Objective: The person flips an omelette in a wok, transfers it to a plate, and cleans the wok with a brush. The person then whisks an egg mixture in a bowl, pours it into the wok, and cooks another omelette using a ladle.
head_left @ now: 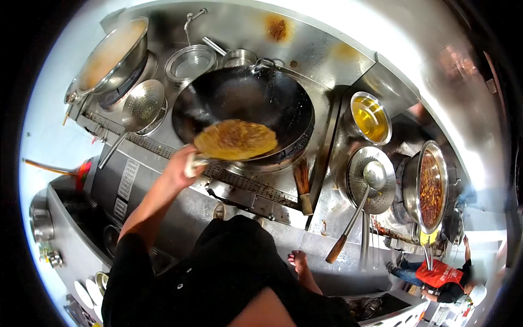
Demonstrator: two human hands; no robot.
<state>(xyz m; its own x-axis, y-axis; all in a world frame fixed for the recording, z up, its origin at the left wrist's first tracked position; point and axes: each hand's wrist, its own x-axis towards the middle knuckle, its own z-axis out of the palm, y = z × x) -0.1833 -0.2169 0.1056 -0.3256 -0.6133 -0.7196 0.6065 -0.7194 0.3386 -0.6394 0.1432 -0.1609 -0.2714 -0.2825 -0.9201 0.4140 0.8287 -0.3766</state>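
Note:
My left hand (183,166) is closed round the near-left handle of a large black wok (223,95), with a folded white cloth (192,164) in the grip. A flat, round, browned yellow pancake (236,140) is at the wok's near side, close to my left hand; whether it touches the metal I cannot tell. Low beside my body, my right hand (298,261) hangs with its fingers curled in and nothing visible in them. A wooden-handled brush (303,188) lies on the stove edge, right of the wok.
A perforated skimmer (143,106) and a steaming pot (117,57) stand on the left. To the right are a bowl of yellow oil (370,120), a ladle (375,175) over a strainer (357,169), and a pan of red chillies (430,191). A co-worker (441,275) stands far right.

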